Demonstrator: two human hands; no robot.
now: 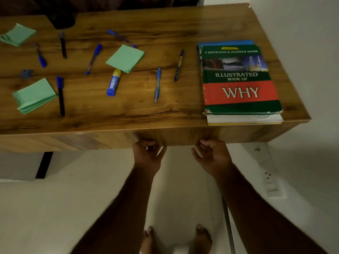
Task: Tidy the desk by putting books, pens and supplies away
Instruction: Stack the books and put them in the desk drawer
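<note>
Our left hand (149, 152) and right hand (211, 153), apart, hook under the drawer front (183, 139); we judge a jerky pull could slide the books (240, 79) at the desk (128, 112) edge above, or roll pens (157, 84).

A smooth pale floor (91, 208) spreads below the brown wood-grain bench (165, 116). A plain white wall (302, 33) runs along the bench's right end. Lower on that side is a white socket plate (268, 178). A black upright leg (44, 165) shows under the bench at left. A dark bundled cloth (62, 19) overlaps the bench's far edge. Two bare feet (147, 239) stand on the floor.
</note>
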